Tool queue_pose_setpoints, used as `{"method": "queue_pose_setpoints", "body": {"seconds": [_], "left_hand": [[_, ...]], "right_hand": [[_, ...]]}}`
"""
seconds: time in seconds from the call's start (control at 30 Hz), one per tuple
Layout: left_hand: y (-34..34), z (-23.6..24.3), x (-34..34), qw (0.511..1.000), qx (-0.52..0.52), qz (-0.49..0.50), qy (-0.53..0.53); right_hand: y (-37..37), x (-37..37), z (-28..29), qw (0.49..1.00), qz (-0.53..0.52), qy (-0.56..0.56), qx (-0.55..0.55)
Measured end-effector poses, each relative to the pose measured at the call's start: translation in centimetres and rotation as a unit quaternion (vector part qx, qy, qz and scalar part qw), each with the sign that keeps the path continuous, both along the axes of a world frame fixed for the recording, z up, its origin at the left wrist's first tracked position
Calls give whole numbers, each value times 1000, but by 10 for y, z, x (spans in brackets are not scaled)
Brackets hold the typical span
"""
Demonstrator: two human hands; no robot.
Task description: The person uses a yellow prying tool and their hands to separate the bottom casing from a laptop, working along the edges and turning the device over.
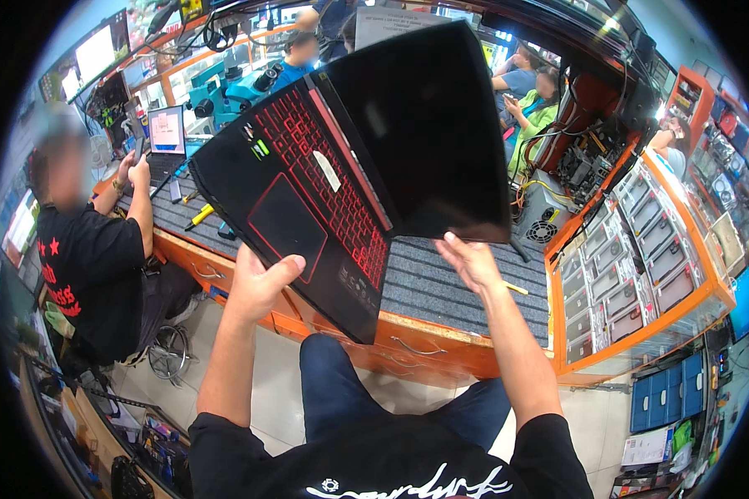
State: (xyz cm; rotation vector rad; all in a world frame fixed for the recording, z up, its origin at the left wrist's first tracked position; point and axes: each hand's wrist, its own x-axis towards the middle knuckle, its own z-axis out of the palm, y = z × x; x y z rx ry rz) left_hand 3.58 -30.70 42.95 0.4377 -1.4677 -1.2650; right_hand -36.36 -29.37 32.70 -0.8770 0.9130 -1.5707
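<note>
- Laptop (341,200), open and tilted across the centre of the frame, its front corner reaching past the near edge of the surface (433,283); whether any part rests there, you cannot tell from this view.
- Your left hand (254,287) grips the palm rest, thumb on top beside the touchpad and the other fingers mostly hidden underneath, probably to bear the base's weight.
- Your right hand (470,264) has its fingers closed on the lower edge of the dark screen (433,141), likely steadying the lid against swinging.
- Across the keys lies a pale strip (327,170).
- Beyond, left of centre, a yellow tool (200,216) lies on the surface, perhaps set aside for room.
- Right of centre, a power supply (543,220) sits near the glass case (653,335).
- Farther off, upper left, a teal microscope (233,87) stands behind another computer (168,133).
</note>
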Motion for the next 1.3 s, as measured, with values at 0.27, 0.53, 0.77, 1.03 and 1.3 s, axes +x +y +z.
{"method": "queue_pose_setpoints", "body": {"seconds": [0.27, 0.53, 0.77, 1.03, 1.3], "left_hand": [[12, 18, -46, 998, 1, 36, -42], [47, 36, -111, 957, -81, 129, -248], [-2, 60, -131, 867, -448, 197, -90], [-7, 106, -130, 822, -511, 162, -192], [-13, 108, -126, 797, -555, 86, -223]], "right_hand": [[-64, 27, -38, 989, -2, -137, 51], [-79, 3, -30, 981, 53, -72, 172], [-80, 0, -15, 962, 43, 124, 241], [-17, 34, 68, 959, 31, 262, -108], [73, 58, 123, 835, 43, 483, -260]]}}
